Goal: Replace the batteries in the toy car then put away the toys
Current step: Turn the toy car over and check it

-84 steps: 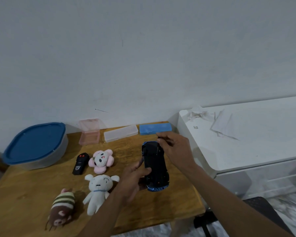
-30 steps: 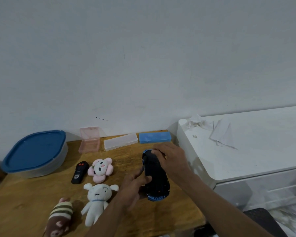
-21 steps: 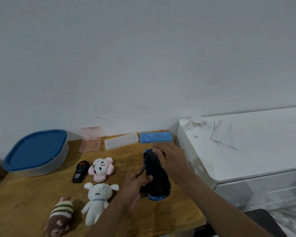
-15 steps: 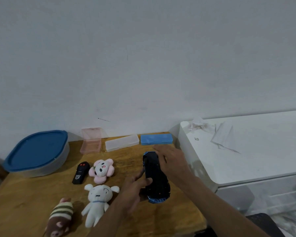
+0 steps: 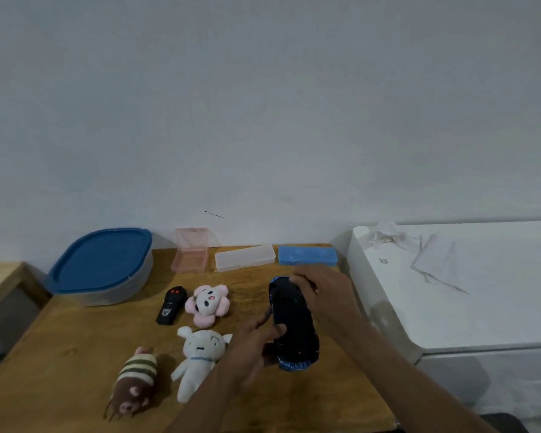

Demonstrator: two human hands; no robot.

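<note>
The toy car (image 5: 295,326) is turned belly-up, black underside to the camera, over the right part of the wooden surface (image 5: 75,354); whether it touches the wood I cannot tell. The left hand (image 5: 250,348) comes in from below, forearm slanting up; its grip is clamped on the car's near left flank, thumb laid across the underside. The right hand (image 5: 325,295) reaches in from the right, wrist bent, its grip curled tight over the car's far end. A white plush (image 5: 200,354) lies just beside the left hand.
</note>
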